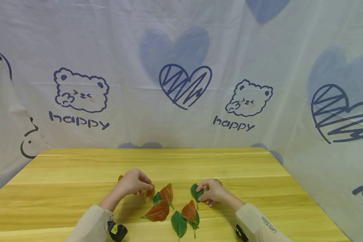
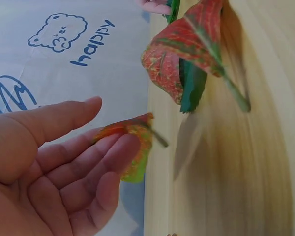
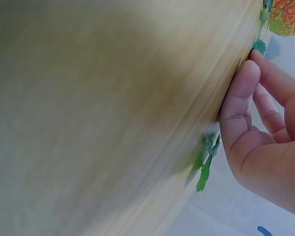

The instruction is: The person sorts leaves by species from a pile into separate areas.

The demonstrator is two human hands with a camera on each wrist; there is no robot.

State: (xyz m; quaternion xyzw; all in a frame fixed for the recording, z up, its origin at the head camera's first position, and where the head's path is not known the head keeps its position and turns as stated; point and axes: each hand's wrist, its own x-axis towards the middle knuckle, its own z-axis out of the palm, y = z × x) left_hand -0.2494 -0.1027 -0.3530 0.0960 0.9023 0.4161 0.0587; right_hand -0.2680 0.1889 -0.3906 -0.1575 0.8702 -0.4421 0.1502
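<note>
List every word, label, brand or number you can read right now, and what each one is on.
"happy": under the left bear on the white backdrop, head view.
"happy": under the right bear, same backdrop.
"happy": sideways on the backdrop, left wrist view; probably one of those two.
"h": backdrop's right edge, head view, the rest cut off.
Right sleeve: dark lettering, too small and blurred to read.
No numbers readable.

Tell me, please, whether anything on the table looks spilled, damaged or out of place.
Nothing plainly stands out as spilled or damaged. The only slightly untidy spot is on the table near the middle, where a red leaf partly covers a green leaf.
</note>
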